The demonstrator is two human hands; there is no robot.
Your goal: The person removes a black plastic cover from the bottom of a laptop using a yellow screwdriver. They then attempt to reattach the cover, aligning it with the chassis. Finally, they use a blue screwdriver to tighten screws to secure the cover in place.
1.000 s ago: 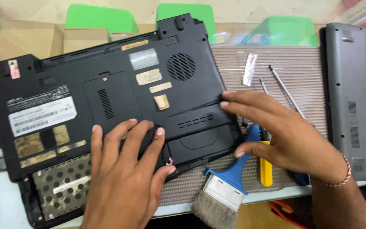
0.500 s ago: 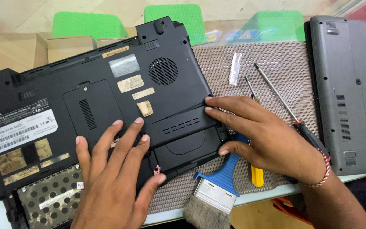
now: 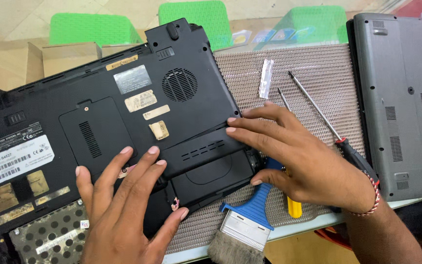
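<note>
Black plastic laptop (image 3: 123, 132) lies upside down, base up, on the left half of the bench, turned so its far-right corner points away from the viewer. Its right part rests on a beige ribbed mat (image 3: 313, 73); its left end runs out of view.

Left hand (image 3: 123, 215): palm down, fingers spread flat, pressing on the near portion of the laptop base. Nothing is grasped; fingertips touch the rectangular vented cover panel (image 3: 96, 134) and the panel edge just right of it.

Right hand (image 3: 304, 156): fingers extended and together, tips touching the right edge of the laptop base at the slotted battery section (image 3: 201, 151). Thumb sits at the near right corner. Fingers are not closed around anything. Red bead bracelet (image 3: 373, 195) on the wrist.

Perforated metal drive cover (image 3: 45, 234) is exposed at the near-left corner of the laptop, just left of the left hand.

On the mat, right of the laptop: small silver foil strip (image 3: 266, 78), far side; two thin-shafted screwdrivers, one with a yellow handle (image 3: 294, 208) partly under the right hand, one with a black and red handle (image 3: 355, 154) lying diagonally beside the wrist. Blue-handled flat paintbrush (image 3: 250, 220) lies at the near edge, handle under the right hand.

Second grey laptop (image 3: 401, 98), base up, at the far right. Green plastic stools (image 3: 206, 17) beyond the bench.
</note>
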